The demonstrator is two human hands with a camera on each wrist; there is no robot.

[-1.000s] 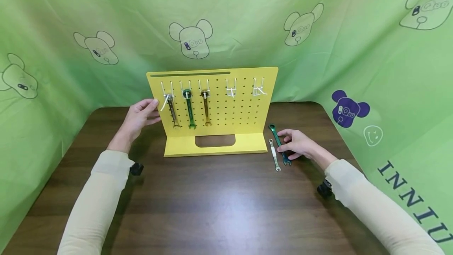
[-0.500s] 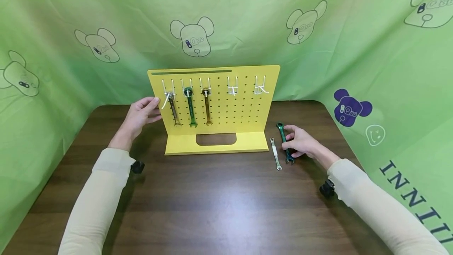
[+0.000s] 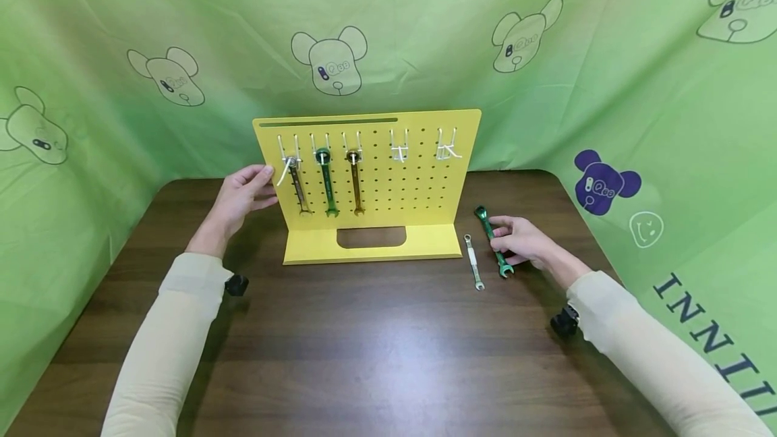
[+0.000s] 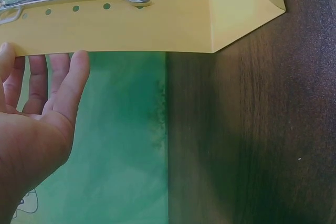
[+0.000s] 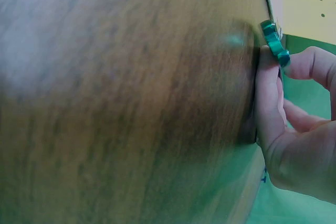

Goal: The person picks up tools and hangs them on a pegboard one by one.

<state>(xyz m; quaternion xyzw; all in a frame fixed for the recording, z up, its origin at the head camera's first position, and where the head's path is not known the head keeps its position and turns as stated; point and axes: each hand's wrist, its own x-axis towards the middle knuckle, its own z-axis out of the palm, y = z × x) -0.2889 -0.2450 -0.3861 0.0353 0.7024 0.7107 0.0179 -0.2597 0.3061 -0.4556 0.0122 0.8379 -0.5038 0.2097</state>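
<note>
At the left edge of a yellow pegboard stand (image 3: 419,218), my left hand (image 3: 239,197) pinches the board, thumb in front and fingers behind. My right hand (image 3: 522,241) pinches a green combination wrench (image 3: 504,267) between thumb and fingers, to the right of the stand. Its open end points towards me, as the right wrist view also shows the green jaw end (image 5: 275,43). Just left of it a smaller silver wrench (image 3: 473,263) lies on the table. A silver wrench (image 3: 298,187), a green wrench (image 3: 328,184) and a gold wrench (image 3: 355,184) hang from hooks on the board.
Two white hooks, one right of centre (image 3: 398,152) and one at the far right (image 3: 448,151), hold nothing. The brown wooden table (image 3: 364,342) extends in front of the stand. A green printed cloth (image 3: 419,32) surrounds the back and sides.
My right hand has closed on the green wrench and shifted it to the right, away from the small silver one, turning it slightly. The left hand keeps its place on the board.
</note>
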